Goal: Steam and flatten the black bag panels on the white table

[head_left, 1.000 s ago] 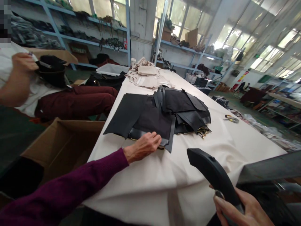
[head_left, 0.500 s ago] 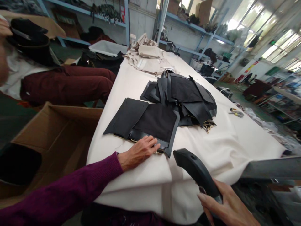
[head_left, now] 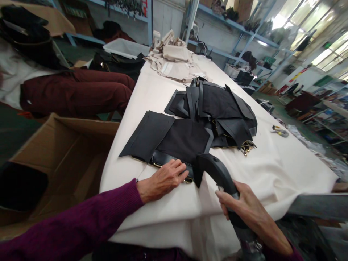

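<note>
My left hand, in a purple sleeve, lies flat with its fingers on the near edge of a black bag panel, beside a gold zipper. The panel lies on the white-covered table with a folded black flap at its left. My right hand is closed around the grip of a black handheld tool with a curved neck, its thumb by a small trigger. The tool's wide head hangs over the panel's right corner; whether they touch I cannot tell. A pile of similar black panels lies just behind.
Beige cloth pieces are heaped at the table's far end. Yellow-handled snips lie near the right edge. An open cardboard box stands at the left, with a seated person in maroon trousers beyond it. A grey beam is at right.
My right hand has brought the black tool left and up, from beside the panel to over its right corner. My left hand stays on the panel's near edge.
</note>
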Demonstrator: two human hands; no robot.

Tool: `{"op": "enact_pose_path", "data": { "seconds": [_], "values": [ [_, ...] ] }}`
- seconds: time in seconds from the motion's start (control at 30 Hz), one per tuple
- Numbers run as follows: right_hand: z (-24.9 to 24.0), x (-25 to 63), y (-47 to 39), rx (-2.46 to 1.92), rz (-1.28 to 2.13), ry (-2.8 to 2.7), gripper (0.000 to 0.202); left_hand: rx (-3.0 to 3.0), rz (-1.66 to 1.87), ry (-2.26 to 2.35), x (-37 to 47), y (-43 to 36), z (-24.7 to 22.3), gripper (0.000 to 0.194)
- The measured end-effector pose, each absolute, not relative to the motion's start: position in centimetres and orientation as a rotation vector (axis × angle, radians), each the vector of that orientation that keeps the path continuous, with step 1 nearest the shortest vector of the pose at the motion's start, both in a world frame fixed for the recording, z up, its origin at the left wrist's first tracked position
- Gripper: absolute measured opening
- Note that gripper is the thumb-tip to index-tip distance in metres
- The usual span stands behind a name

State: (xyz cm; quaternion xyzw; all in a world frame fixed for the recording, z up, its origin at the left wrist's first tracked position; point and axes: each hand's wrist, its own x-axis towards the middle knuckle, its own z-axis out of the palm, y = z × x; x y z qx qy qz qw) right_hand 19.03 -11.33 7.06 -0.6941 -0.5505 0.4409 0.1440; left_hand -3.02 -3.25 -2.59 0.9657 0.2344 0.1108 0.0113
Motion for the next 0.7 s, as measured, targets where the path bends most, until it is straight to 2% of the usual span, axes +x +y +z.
{"op": "enact_pose_path", "data": {
  "seconds": [0.17, 0.4, 0.53, 0.7],
  "values": [
    [9.3, 20.3, -12.7, -2.102, 1.142, -1.593, 0.033, 3.006, 0.346, 0.732, -3.1, -3.3, -2.3, 0.021],
    [6.7, 19.5, -14.4, -2.05, 1.413, -1.626, 0.023, 3.013, 0.344, 0.739, -2.9, -3.2, -2.1, 0.02],
    [5.5, 19.5, -12.6, -2.112, 1.276, -1.591, 0.032, 2.999, 0.322, 0.769, -2.9, -3.8, -1.5, 0.02],
    [6.6, 20.8, -12.0, -2.206, 1.075, -1.611, 0.043, 2.744, 0.364, 0.693, -4.7, -3.3, 1.4, 0.021]
  ]
}}
